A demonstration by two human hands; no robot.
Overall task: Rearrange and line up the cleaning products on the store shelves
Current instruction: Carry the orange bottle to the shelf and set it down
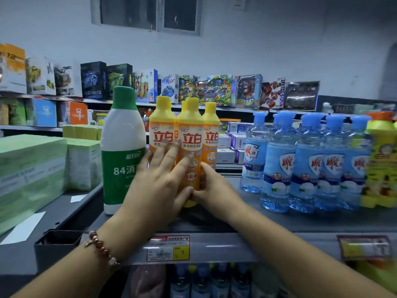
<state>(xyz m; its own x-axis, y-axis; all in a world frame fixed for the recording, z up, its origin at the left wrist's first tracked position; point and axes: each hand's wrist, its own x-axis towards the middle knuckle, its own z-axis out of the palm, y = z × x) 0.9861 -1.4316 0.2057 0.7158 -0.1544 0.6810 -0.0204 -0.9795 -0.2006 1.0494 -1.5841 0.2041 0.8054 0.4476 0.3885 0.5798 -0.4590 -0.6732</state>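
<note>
Now | left hand (pixel 160 181) spread flat on orange bottles (pixel 191 147) | right hand (pixel 211 188) grip holding front one

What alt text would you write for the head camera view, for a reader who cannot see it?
Two bare hands, left hand and right hand, press against a cluster of orange plastic dish-soap bottles with yellow caps on a grey metal store shelf. A white and green disinfectant bottle stands left; clear blue bottles with blue caps line up right.

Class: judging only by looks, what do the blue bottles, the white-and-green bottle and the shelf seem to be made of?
Clear blue-capped bottles: transparent glossy plastic, seemingly; liquid shows through. Tall white bottle with green cap and label: opaque, matte-looking plastic. Grey shelf: probably painted metal, smooth with a faint sheen along its front edge.
</note>
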